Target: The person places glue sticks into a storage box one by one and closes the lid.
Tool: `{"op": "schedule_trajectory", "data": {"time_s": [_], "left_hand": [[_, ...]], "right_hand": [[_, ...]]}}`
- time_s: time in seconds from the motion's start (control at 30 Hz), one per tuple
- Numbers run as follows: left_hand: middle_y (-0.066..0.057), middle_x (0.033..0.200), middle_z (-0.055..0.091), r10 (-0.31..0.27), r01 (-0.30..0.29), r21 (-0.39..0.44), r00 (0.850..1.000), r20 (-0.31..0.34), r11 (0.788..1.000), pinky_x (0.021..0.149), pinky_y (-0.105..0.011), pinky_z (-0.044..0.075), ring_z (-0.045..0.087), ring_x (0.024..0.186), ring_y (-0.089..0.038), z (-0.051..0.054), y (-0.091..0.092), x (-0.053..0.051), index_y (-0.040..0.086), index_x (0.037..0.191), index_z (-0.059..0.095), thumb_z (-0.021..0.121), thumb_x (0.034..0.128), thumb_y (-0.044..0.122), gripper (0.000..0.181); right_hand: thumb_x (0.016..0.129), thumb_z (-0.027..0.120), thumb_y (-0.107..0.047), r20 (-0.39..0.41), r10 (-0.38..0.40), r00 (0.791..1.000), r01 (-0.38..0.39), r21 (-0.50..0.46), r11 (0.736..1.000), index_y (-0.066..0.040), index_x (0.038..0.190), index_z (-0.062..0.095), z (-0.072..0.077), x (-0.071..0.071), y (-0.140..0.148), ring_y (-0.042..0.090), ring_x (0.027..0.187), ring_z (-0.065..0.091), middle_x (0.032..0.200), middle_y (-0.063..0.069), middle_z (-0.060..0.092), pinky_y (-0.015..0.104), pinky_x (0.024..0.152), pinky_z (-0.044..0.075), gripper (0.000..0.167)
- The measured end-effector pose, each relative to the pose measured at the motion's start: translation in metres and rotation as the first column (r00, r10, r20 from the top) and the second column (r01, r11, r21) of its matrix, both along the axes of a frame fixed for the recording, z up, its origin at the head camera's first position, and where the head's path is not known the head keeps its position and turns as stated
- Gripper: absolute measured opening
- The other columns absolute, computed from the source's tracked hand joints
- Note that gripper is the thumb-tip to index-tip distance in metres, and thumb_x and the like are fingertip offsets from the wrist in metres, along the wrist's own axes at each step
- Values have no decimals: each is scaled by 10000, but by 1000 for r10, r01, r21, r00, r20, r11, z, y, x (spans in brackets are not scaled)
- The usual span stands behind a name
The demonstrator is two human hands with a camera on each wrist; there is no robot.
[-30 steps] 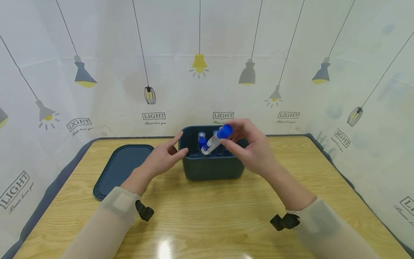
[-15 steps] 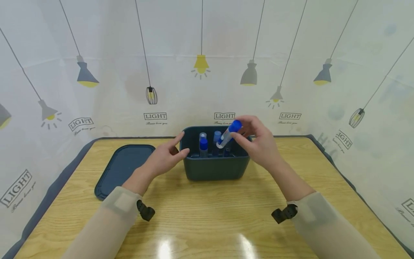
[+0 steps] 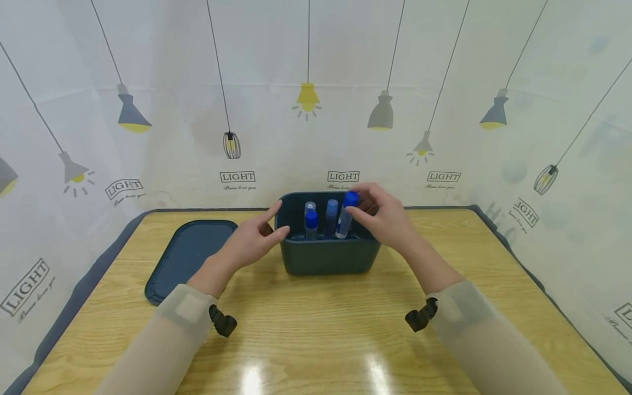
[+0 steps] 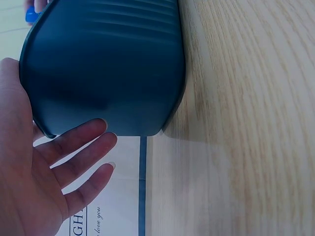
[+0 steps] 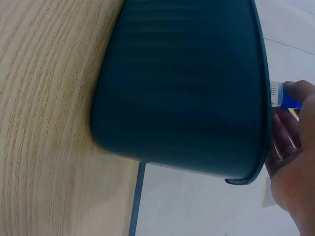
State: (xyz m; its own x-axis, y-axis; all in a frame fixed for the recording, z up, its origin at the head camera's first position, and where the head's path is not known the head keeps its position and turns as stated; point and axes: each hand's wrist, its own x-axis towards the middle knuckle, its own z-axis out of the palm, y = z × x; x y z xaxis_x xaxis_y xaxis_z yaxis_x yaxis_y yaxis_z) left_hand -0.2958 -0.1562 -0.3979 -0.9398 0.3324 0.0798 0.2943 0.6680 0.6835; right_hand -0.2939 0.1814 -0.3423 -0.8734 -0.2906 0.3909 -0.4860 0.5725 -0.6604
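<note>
A dark teal bin [image 3: 331, 258] stands at the back of the table with several blue-capped tubes inside, among them one with a darker cap [image 3: 311, 220] and one with a lighter cap [image 3: 332, 207]. My right hand [image 3: 385, 216] pinches a glue-stick-like tube [image 3: 344, 222] by its blue cap, its lower end down inside the bin, slightly tilted. My left hand [image 3: 253, 238] rests at the bin's left rim with fingers spread; in the left wrist view the hand [image 4: 49, 172] lies along the bin's end wall [image 4: 103, 64]. The right wrist view shows the blue cap [image 5: 290, 101] above the rim.
A dark blue lid-like tray [image 3: 190, 255] lies flat on the wooden table [image 3: 306, 329], left of the bin and partly behind my left forearm. Behind the table hangs a pale cloth [image 3: 276, 142] printed with lamps.
The right hand has carried its tube rightward, then lowered it into the bin's right part, and the tube stands more upright. The left hand has stayed at the left rim.
</note>
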Motion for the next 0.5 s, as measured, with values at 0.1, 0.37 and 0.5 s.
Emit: {"op": "schedule_trajectory", "data": {"time_s": [0.1, 0.37, 0.5], "left_hand": [[-106, 1007, 726, -1, 1, 2, 1000, -5, 1000, 750, -410, 492, 622, 798, -216, 0, 0, 0, 373, 1769, 187, 578, 1083, 639, 833], [-85, 995, 718, 5, -5, 1, 1000, -3, 1000, 751, -409, 486, 617, 799, -216, 0, 0, -1, 378, 1768, 190, 580, 1079, 647, 836], [-87, 990, 716, 3, -3, -2, 1000, 5, 1000, 758, -405, 489, 618, 801, -216, 1, 0, 0, 377, 1768, 184, 579, 1086, 633, 829]], "right_hand": [[1055, 767, -242, 32, 6, 999, -7, 24, 1000, -133, 1449, 645, -3, -6, -3, 284, 1010, 710, 1210, 113, 728, 463, 897, 588, 427], [1076, 739, -274, 85, 27, 996, -37, 111, 993, -145, 1412, 663, -8, -18, -13, 262, 1022, 711, 1232, 97, 736, 474, 905, 601, 369], [1082, 729, -278, 106, 30, 994, -45, 151, 987, -141, 1410, 674, -11, -20, -16, 260, 1012, 709, 1242, 119, 743, 471, 889, 591, 360]]}}
